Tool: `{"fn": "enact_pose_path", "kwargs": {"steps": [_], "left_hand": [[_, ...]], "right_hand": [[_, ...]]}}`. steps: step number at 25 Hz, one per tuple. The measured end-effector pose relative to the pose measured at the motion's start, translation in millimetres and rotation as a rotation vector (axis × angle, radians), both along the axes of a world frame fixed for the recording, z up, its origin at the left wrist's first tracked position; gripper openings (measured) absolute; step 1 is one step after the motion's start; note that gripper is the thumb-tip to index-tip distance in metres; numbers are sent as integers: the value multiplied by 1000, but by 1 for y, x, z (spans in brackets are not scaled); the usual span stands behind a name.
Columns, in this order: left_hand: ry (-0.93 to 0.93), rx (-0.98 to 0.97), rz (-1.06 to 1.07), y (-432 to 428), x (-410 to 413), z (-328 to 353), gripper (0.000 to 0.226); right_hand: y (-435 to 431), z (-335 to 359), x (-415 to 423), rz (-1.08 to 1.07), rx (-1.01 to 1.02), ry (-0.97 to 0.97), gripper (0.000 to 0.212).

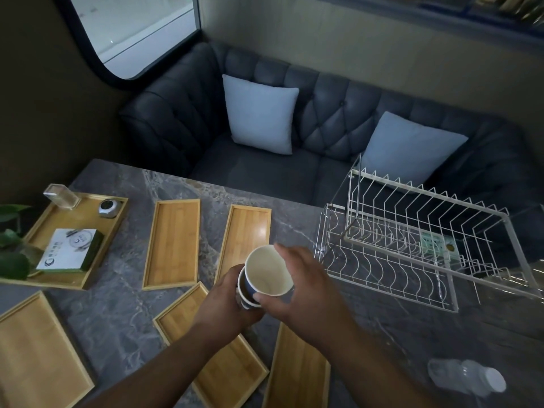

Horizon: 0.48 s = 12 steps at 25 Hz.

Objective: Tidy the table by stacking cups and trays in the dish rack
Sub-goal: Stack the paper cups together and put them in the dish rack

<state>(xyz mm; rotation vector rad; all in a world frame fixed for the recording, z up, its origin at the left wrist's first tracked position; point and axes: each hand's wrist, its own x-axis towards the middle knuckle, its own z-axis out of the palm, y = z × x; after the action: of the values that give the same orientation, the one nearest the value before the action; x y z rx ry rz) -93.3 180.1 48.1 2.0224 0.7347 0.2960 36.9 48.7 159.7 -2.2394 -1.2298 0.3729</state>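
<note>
Cups (266, 275) in both hands, trays (172, 242) around, rack (412, 245) rt

Dish rack (412, 240) sits on the right side of the table (117, 304), sofa (323, 128) right behind the table with two pillows on it. Two trays lie side by side mid-table, one (172, 242) left of the other (247, 231). Far left, a bigger tray (38, 231) holds a box (70, 250). Nearer me, more trays lie scattered along the front edge. Both hands meet above the middle, left hand (226, 304) and right hand (306, 287) around nested cups (265, 275). A bottle (468, 378) lies front right.
</note>
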Motion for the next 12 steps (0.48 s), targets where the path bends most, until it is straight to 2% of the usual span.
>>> {"fn": "enact_pose_path", "kwargs": {"steps": [12], "left_hand": [[-14, 47, -6, 5, 6, 21, 78]], "right_hand": [[8, -28, -4, 5, -91, 19, 93]]}}
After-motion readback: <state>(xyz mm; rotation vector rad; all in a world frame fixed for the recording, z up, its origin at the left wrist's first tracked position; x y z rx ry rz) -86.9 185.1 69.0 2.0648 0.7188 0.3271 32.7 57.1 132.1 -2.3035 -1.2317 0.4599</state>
